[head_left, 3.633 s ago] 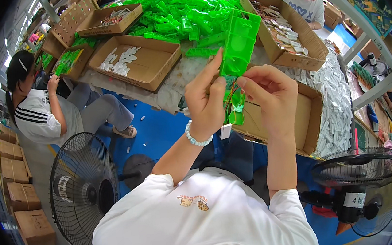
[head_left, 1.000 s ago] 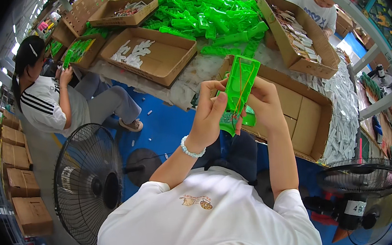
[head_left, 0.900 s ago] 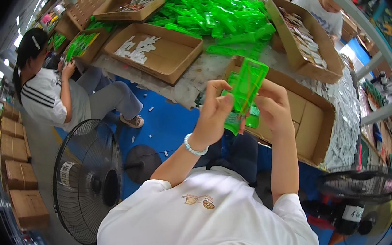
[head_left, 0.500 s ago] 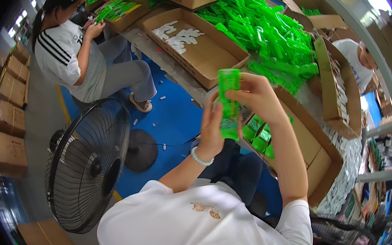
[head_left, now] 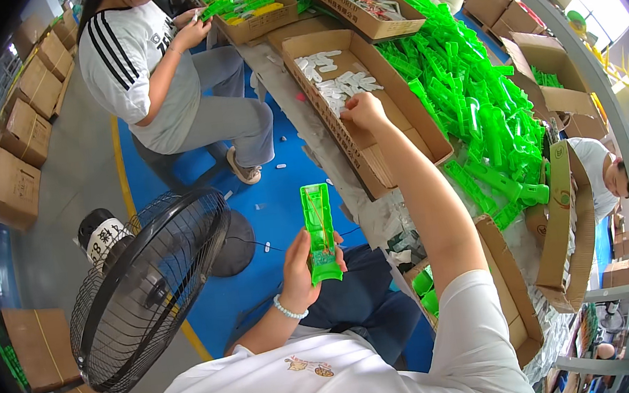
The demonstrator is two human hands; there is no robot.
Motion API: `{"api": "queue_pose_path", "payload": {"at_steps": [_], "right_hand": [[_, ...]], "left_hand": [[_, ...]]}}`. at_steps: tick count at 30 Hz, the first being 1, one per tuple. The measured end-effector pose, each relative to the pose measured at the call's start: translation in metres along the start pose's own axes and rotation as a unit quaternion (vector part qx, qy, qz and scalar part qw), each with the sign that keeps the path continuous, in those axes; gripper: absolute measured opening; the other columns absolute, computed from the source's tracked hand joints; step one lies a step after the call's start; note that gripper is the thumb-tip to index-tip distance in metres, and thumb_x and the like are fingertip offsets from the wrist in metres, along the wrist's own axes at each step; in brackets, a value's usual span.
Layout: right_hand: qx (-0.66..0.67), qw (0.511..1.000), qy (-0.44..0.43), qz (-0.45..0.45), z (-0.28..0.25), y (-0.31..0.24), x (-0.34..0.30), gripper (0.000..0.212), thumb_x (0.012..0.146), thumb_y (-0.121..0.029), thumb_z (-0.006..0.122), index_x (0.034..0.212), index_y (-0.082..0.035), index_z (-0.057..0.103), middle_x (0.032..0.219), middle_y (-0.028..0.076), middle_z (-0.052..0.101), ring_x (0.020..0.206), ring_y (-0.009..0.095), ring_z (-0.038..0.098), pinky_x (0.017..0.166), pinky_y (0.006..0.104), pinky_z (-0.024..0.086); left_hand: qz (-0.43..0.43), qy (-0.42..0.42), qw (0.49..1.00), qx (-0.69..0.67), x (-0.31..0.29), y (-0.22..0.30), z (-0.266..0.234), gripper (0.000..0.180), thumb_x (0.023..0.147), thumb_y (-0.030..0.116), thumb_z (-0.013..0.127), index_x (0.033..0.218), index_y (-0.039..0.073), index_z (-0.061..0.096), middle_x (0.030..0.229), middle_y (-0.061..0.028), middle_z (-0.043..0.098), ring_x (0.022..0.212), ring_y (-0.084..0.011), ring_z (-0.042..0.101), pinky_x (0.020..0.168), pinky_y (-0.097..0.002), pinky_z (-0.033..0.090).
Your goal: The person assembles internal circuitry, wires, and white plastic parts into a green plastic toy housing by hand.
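Presently, the left hand (head_left: 301, 273) holds one green casing (head_left: 319, 230), with its fingers closed around the lower end; this casing is outside the cardboard tray (head_left: 408, 127), on the near side of it. The right hand (head_left: 364, 110) is inside the tray, with bent fingertips at the white pieces (head_left: 349, 85); whether they pinch one, I cannot tell. Right of the tray lies a green heap (head_left: 472, 98).

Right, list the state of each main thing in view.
Long green plastic casing, open, held in the left grip
Right grip, at the small white plastic pieces, closure unclear
Shallow brown cardboard tray, open, partly filled
Loose green plastic parts, heaped
Black wire-caged fan, running or still unclear
Strapped brown cardboard cartons, closed
Flapped brown cardboard carton, open
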State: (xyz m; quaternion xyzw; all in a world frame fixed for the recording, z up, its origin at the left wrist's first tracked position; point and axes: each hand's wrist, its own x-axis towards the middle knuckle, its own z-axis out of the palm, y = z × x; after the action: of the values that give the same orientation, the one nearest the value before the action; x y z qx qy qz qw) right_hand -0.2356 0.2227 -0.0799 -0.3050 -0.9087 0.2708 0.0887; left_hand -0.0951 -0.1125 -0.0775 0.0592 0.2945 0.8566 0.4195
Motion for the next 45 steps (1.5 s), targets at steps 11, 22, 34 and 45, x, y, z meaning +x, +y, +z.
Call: {"api": "queue_pose_path", "payload": {"at_steps": [11, 22, 34, 45], "right_hand": [[0.490, 0.872, 0.008, 0.009, -0.104, -0.001, -0.081, 0.012, 0.078, -0.001, 0.071, 0.087, 0.007, 0.069, 0.082, 0.012, 0.069, 0.073, 0.018, 0.067, 0.070, 0.0264, 0.055], [0.430, 0.883, 0.144, -0.118, -0.188, -0.072, -0.315, 0.017, 0.089, -0.002, 0.063, 0.105, 0.003, 0.065, 0.091, 0.007, 0.067, 0.080, 0.014, 0.064, 0.071, 0.0267, 0.051], [0.316, 0.913, 0.169, -0.193, -0.173, -0.078, -0.439, 0.020, 0.087, 0.011, 0.059, 0.106, 0.007, 0.062, 0.093, 0.010, 0.065, 0.081, 0.016, 0.068, 0.072, 0.0273, 0.056], [0.320, 0.901, 0.239, -0.168, -0.184, -0.058, -0.463, 0.023, 0.088, 0.011, 0.059, 0.110, 0.007, 0.062, 0.092, 0.010, 0.065, 0.080, 0.017, 0.069, 0.069, 0.0276, 0.057]], "left_hand": [[-0.030, -0.034, 0.999, -0.013, 0.015, 0.004, 0.015, 0.039, 0.103, 0.038, 0.038, 0.122, 0.006, 0.049, 0.102, -0.0132, 0.060, 0.073, -0.0239, 0.063, 0.064, -0.0394, 0.055], [0.011, -0.160, 0.987, -0.008, 0.013, 0.025, 0.104, 0.032, 0.102, 0.036, 0.046, 0.116, 0.007, 0.048, 0.098, -0.0139, 0.058, 0.066, -0.0214, 0.061, 0.055, -0.0357, 0.052], [0.011, -0.231, 0.969, 0.082, -0.041, 0.000, 0.176, 0.033, 0.102, 0.028, 0.045, 0.123, 0.003, 0.052, 0.095, -0.0095, 0.064, 0.075, -0.0138, 0.063, 0.061, -0.0256, 0.052], [-0.009, -0.285, 0.941, 0.180, -0.055, -0.023, 0.197, 0.036, 0.101, 0.031, 0.051, 0.126, 0.006, 0.051, 0.087, -0.0044, 0.065, 0.066, -0.0080, 0.060, 0.050, -0.0219, 0.045]]}}
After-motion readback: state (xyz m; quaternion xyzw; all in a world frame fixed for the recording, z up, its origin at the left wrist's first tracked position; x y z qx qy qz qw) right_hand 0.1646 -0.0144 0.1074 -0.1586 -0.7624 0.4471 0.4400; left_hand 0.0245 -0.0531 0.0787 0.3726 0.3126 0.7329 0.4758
